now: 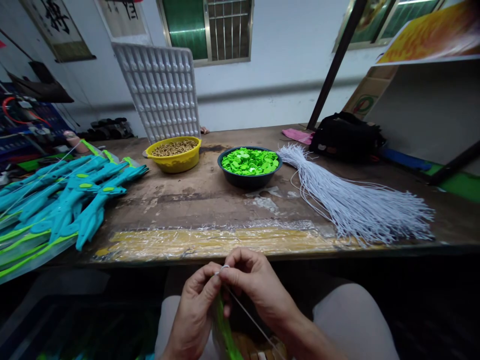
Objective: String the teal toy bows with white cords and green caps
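My left hand (197, 305) and my right hand (258, 287) meet just off the table's front edge, both with fingers closed. Between their fingertips they pinch a white cord (225, 267), which bends in a small loop there. The cord's long end (249, 316) runs down to the right below my right hand. Under my fingers hangs a bright green, partly see-through strip (227, 332), close against my left hand; its upper end is hidden by the fingers, so I cannot tell how the cord meets it.
On the table (180, 205) stand a yellow bowl (176, 164) of small brass-coloured rings and a dark bowl (247, 181) of green plastic pieces. A bundle of white cords (356, 200) lies right. Teal-and-green toy bows (86, 195) are piled left. Behind stand a moulded tray (161, 90) and a black bag (345, 137).
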Demonstrator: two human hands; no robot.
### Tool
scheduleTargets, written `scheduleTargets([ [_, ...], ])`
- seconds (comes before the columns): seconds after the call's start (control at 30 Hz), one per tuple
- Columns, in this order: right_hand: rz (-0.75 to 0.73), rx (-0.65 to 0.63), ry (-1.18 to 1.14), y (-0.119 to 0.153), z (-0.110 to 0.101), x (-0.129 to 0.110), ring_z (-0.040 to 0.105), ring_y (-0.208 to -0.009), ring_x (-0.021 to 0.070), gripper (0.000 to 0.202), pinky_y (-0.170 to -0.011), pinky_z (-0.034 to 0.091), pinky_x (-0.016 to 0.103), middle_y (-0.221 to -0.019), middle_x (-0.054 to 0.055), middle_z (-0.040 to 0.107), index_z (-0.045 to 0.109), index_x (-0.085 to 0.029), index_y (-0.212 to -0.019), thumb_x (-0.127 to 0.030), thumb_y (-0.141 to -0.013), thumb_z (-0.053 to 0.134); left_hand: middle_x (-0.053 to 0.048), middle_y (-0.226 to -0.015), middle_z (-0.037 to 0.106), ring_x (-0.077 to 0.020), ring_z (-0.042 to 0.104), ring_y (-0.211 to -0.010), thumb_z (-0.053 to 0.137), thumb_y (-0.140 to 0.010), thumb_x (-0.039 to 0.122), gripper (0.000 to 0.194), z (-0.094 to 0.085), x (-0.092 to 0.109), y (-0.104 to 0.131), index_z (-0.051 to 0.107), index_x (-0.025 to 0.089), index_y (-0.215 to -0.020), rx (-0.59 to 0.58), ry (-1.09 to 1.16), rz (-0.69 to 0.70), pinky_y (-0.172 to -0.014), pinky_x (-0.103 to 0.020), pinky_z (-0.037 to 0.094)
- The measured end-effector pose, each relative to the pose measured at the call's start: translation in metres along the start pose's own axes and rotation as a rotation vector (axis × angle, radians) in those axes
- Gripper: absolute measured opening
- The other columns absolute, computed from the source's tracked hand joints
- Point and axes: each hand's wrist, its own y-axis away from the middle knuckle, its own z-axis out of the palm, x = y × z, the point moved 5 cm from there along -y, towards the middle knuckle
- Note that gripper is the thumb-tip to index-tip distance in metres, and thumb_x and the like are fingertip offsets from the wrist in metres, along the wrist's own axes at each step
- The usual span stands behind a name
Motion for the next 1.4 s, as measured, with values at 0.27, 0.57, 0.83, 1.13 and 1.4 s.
scheduleTargets([
  [0.27,-0.222,0.082,0.086,0.010,-0.003,0.004,0.061,-0.047,0.0115,0.032,-0.037,0.056,0.022,-0.075,-0.002,0.056,0.065,-0.014,-0.066,-0.037,-0.075,0.086,0.002,-0.065,0.057,-0.0086,0.051,-0.054,0.086,-0.075,0.039,0.028,-0.002,-0.004,0.005,0.072,0.016,-0.074,0.060,0.023,-0.004,-0.044,-0.017,0.046],
  [0.57,-0.577,0.015,0.478,0.022,-0.004,-0.007,0.062,-0.062,0.0113,0.011,-0.051,0.054,0.019,-0.078,0.000,0.060,0.073,-0.019,-0.080,-0.019,-0.092,0.071,0.002,-0.066,0.059,-0.0087,0.051,-0.052,0.085,-0.075,0.042,0.029,-0.004,-0.004,0.006,0.072,0.016,-0.075,0.063,0.010,0.008,-0.042,-0.018,0.045],
  [0.83,-0.850,-0.052,0.951,0.031,0.006,-0.017,0.058,-0.074,0.0142,0.019,-0.065,0.048,0.023,-0.083,0.004,0.057,0.065,-0.018,-0.093,-0.009,-0.100,0.049,0.004,-0.062,0.058,-0.0089,0.050,-0.051,0.088,-0.070,0.044,0.036,-0.005,-0.003,0.009,0.066,0.017,-0.077,0.202,-0.018,-0.053,-0.045,-0.019,0.044],
  [1.13,-0.673,-0.024,0.880,0.035,0.006,-0.026,0.058,-0.077,0.0147,0.019,-0.071,0.048,0.025,-0.085,0.003,0.057,0.062,-0.020,-0.088,-0.013,-0.100,0.049,0.004,-0.057,0.052,-0.0085,0.047,-0.049,0.084,-0.073,0.041,0.032,0.001,0.000,0.008,0.065,0.016,-0.071,0.054,-0.016,-0.105,-0.044,-0.018,0.041],
  [1.4,-0.346,-0.168,0.641,0.026,0.000,-0.029,0.061,-0.086,0.0153,0.014,-0.081,0.048,0.026,-0.088,0.002,0.061,0.073,-0.020,-0.086,-0.017,-0.092,0.061,0.002,-0.058,0.054,-0.0090,0.051,-0.046,0.086,-0.069,0.036,0.030,0.004,0.007,0.005,0.066,0.014,-0.065,-0.128,0.018,-0.184,-0.042,-0.019,0.044],
])
